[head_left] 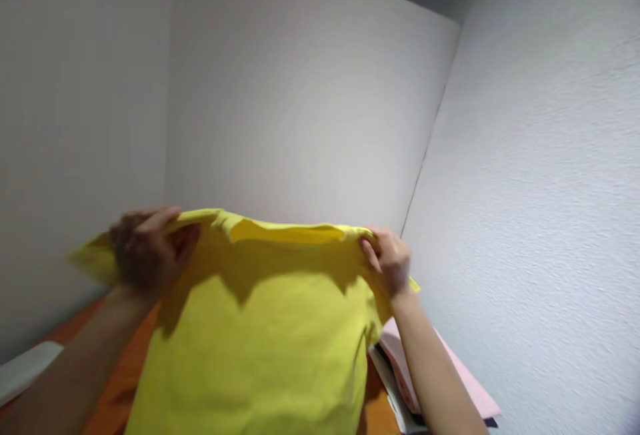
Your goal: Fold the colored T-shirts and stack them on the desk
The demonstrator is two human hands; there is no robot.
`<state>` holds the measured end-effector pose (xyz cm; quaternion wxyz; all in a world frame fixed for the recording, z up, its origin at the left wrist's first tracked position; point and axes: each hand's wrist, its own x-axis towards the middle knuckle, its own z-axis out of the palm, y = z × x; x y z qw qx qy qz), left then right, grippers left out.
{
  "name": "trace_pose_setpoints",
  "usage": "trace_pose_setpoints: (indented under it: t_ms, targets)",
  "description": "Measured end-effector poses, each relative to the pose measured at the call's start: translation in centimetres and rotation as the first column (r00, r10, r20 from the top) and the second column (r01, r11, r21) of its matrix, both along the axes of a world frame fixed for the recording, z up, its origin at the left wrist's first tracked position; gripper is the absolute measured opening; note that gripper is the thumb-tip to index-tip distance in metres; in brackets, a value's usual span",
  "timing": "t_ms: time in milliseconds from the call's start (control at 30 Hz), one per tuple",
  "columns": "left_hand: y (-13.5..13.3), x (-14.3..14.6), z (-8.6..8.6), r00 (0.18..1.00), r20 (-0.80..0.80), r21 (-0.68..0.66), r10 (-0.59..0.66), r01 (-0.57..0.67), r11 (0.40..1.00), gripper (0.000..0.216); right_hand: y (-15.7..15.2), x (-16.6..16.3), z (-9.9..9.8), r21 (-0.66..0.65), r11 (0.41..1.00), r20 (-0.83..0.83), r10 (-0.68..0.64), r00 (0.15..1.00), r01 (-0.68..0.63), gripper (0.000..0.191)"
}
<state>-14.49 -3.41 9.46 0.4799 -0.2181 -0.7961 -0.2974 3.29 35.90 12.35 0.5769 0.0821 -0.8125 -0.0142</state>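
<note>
A yellow T-shirt (260, 328) hangs spread between my two hands, its neck opening at the top and its lower part running out of the bottom of the view. My left hand (150, 248) is closed on the shirt's left shoulder, with a sleeve sticking out beyond it, slightly blurred. At the right shoulder, close to the collar, my right hand (390, 258) pinches the cloth. The right sleeve droops below that hand. Shadows of my hands fall across the shirt's upper part.
An orange tabletop (127, 361) lies beneath the shirt. Folded cloths, the top one pink (470, 381), are stacked at the right by the textured wall (540, 188). Something white (30, 368) rests at the left edge. A pale wall (310, 101) stands behind.
</note>
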Motion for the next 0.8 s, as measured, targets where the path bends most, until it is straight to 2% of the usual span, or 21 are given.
trace_pose_setpoints:
  t_ms: [33,67,100,133,200,267,367,400,467,567,800]
  targets:
    - [1.3,-1.7,0.2,0.998,0.000,-0.089,0.066,-0.066,0.994,0.055,0.4,-3.1,0.1,-0.039,0.997,0.163,-0.064,0.985,0.071,0.028]
    - [2.7,-3.4,0.1,0.994,0.016,-0.208,0.112,-0.106,0.972,0.055,0.6,-5.9,-0.1,-0.072,0.979,0.330,-0.155,0.931,0.189,0.031]
    - [4.1,-5.0,-0.5,0.985,0.059,-0.269,0.161,-0.139,0.953,0.053,0.5,-8.5,-0.9,-0.086,0.941,0.474,-0.249,0.845,0.326,0.035]
    - [5.5,-6.4,-1.6,0.979,0.107,-0.320,0.173,-0.131,0.938,0.051,0.1,-10.7,-2.2,-0.090,0.924,0.533,-0.271,0.801,0.372,0.039]
    - [7.8,-8.5,-5.4,0.959,0.213,-0.409,0.187,-0.087,0.909,0.049,-1.1,-13.7,-6.1,-0.087,0.902,0.632,-0.278,0.723,0.422,0.040]
    - [9.3,-9.5,-10.6,0.898,0.387,-0.527,0.211,0.027,0.849,0.050,-2.6,-15.3,-11.2,-0.079,0.896,0.734,-0.245,0.634,0.438,0.034]
    - [10.1,-9.9,-18.0,0.814,0.528,-0.570,0.243,0.128,0.811,0.055,-3.9,-16.6,-18.4,-0.071,0.885,0.856,-0.183,0.484,0.460,0.044]
    - [10.2,-10.0,-19.9,0.785,0.564,-0.575,0.257,0.150,0.804,0.057,-4.0,-16.9,-20.3,-0.070,0.881,0.882,-0.165,0.442,0.468,0.050]
    - [10.2,-10.2,-22.4,0.734,0.618,-0.579,0.283,0.181,0.795,0.062,-3.7,-17.7,-23.0,-0.069,0.871,0.915,-0.139,0.380,0.486,0.059]
    - [10.2,-11.2,-23.7,0.691,0.654,-0.580,0.308,0.195,0.791,0.068,-2.5,-19.0,-24.8,-0.072,0.862,0.932,-0.121,0.342,0.502,0.065]
    - [11.3,-14.7,-23.7,0.657,0.672,-0.577,0.341,0.176,0.798,0.071,-0.3,-23.1,-25.9,-0.075,0.861,0.937,-0.112,0.331,0.503,0.068]
